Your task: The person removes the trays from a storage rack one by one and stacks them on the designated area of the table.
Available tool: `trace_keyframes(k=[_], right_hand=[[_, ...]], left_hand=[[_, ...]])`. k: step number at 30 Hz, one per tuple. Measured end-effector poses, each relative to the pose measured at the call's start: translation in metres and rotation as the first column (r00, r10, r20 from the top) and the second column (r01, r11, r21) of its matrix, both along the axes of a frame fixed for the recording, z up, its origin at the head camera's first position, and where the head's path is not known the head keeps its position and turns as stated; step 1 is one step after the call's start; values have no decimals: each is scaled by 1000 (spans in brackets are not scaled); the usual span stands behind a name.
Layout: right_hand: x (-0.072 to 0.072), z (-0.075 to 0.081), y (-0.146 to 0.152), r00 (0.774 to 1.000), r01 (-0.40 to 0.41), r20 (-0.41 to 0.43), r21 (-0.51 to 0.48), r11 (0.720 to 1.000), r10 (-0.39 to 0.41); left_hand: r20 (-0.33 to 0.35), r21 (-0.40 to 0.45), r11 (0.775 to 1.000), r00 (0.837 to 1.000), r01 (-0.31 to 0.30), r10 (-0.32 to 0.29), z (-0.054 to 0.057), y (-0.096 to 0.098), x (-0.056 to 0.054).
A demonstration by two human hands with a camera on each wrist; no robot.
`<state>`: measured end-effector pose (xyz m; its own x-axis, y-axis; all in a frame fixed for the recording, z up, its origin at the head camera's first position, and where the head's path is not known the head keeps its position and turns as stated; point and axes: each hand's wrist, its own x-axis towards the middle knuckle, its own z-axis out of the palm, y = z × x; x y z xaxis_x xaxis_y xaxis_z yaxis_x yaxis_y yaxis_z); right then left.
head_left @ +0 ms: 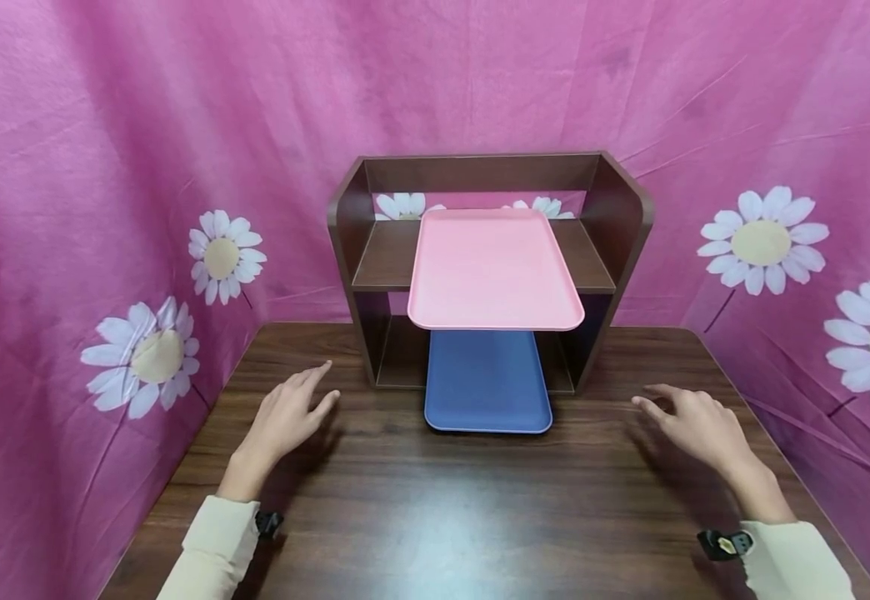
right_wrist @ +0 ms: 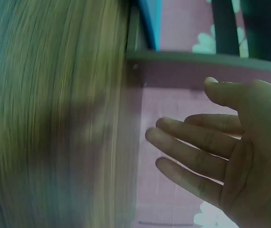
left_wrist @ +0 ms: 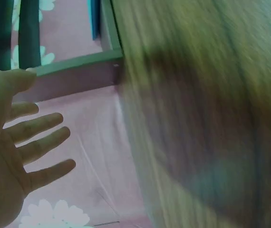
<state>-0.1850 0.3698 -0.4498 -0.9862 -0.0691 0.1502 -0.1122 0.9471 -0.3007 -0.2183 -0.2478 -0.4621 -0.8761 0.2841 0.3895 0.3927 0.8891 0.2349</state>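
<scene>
A pink tray [head_left: 493,271] lies on the upper level of a dark brown wooden shelf [head_left: 633,208], its front end jutting out past the board. Below it, a blue tray [head_left: 487,383] sits in the lower level and sticks out over the table. My left hand [head_left: 285,417] hovers left of the shelf, fingers extended and holding nothing. On the other side, my right hand [head_left: 693,425] is held above the table, its fingers loosely bent around nothing. Both wrist views show spread fingers beside the shelf's side panels, with a blue tray edge [right_wrist: 150,23] beyond in the right one.
The shelf stands at the back of a dark wood-grain table [head_left: 435,517]. Pink curtains [head_left: 480,75] with white daisies hang behind and along both sides. Each wrist carries a small black device, such as the one [head_left: 723,545] on the right.
</scene>
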Motion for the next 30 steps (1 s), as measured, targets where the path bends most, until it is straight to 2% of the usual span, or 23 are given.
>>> trace_keyframes(k=[4,7,9,12,19,22,25,30], right_hand=[[3,3,-17,1000,-7,-4,-108,994,6],[5,5,-30,1000,-13,20,-236,972,18],[5,5,-38,999,-17,35,-337,941,30],[6,4,-50,997,-18,57,-473,881,51],[6,-6,-77,994,-31,65,-630,776,92],[5,-11,-90,988,-24,91,-698,715,122],[3,-18,-103,980,-19,119,-740,672,158],[1,-31,-121,968,-32,140,-754,657,208]], left_hand=[[-55,50,999,999,0,2,7,8,-2],[-95,105,994,995,12,-2,12,14,-3],[-115,141,990,993,25,-9,15,19,-3],[-126,197,980,992,38,-13,21,26,-3],[-136,318,948,991,29,15,35,45,-7],[-160,373,927,987,31,32,39,51,-8],[-181,439,898,982,37,48,41,55,-10],[-188,539,841,980,54,58,46,63,-16]])
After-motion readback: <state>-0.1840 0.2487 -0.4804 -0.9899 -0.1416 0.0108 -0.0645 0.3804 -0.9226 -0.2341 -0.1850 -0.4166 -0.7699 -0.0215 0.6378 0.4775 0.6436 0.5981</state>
